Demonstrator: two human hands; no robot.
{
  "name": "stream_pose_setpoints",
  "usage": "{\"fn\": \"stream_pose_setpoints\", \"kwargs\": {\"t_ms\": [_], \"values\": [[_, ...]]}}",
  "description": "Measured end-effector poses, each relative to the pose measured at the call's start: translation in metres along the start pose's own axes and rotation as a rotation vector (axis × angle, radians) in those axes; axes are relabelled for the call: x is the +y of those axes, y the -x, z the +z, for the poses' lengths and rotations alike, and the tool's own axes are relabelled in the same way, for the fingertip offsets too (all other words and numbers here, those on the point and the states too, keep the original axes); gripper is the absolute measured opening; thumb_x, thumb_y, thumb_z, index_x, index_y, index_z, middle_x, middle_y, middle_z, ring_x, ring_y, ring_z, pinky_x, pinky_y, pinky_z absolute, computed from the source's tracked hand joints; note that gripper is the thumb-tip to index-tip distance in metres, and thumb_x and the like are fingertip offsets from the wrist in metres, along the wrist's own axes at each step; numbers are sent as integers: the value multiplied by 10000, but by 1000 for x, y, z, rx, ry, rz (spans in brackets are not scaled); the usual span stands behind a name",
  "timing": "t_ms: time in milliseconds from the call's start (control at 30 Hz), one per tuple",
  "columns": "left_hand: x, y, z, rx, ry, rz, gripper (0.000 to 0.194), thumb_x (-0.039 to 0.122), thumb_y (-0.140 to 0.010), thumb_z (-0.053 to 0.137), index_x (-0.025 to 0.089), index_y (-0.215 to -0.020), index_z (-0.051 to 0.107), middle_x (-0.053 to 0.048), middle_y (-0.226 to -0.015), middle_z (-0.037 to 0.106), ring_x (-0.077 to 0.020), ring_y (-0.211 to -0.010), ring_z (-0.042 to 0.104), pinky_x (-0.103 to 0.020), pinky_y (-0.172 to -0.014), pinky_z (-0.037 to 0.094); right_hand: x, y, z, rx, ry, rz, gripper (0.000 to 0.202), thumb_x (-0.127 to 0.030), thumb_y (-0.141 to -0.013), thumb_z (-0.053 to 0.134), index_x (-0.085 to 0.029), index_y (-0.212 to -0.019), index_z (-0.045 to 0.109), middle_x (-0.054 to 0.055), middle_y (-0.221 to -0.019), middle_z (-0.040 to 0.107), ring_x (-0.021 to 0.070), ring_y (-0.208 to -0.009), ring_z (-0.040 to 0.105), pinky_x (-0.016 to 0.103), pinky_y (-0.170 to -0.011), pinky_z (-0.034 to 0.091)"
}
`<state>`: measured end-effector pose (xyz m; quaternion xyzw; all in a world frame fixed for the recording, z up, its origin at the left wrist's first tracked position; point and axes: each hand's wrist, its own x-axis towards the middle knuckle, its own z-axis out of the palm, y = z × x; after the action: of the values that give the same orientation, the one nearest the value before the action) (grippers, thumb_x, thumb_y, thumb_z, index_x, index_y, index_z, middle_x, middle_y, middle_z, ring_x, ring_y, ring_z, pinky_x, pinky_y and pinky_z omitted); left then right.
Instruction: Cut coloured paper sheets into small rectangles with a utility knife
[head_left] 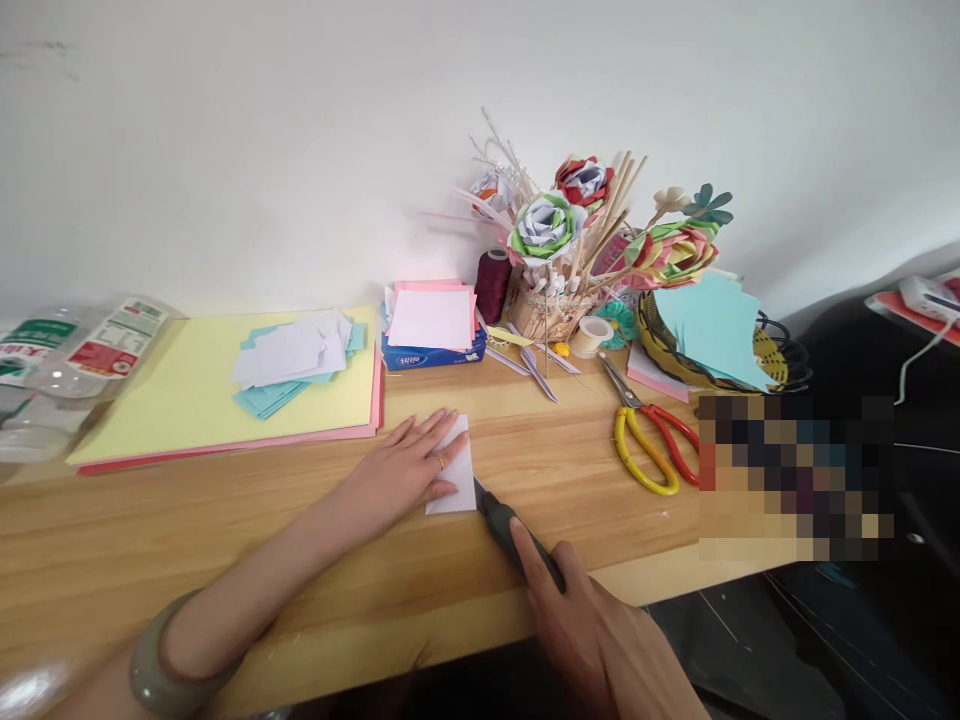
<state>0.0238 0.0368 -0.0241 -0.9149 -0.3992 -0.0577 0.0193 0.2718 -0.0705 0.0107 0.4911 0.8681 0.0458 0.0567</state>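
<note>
A small white paper [459, 495] lies on the wooden table [315, 580]. My left hand [415, 462] rests flat on it, fingers spread, covering its left and upper part. My right hand [574, 600] is closed round the dark handle of a utility knife [510, 530]. The knife's blade points up and left and meets the paper's right edge near its lower corner.
Yellow and pink sheets [187, 370] bear loose paper pieces on the left, beside plastic bottles [112, 345]. Behind stand a blue box [435, 353] with paper squares and a pot [546, 310] of paper flowers. Scissors [646, 430] and a yellow basket [675, 365] are at right.
</note>
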Motion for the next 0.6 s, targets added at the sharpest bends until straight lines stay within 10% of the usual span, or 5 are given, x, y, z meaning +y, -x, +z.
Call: {"fn": "stream_pose_setpoints", "kwargs": {"t_ms": [600], "values": [[0,-1,1,-22,38,-32,661,531,-947,319,138,-1460,186,-118,-1492,286,-213,-1384,253,-391,-1092,275,3,-14,-3,-15,19,23,789,-187,-700,529,-170,-1431,232,70,-918,581,83,-433,510,258,-397,138]]}}
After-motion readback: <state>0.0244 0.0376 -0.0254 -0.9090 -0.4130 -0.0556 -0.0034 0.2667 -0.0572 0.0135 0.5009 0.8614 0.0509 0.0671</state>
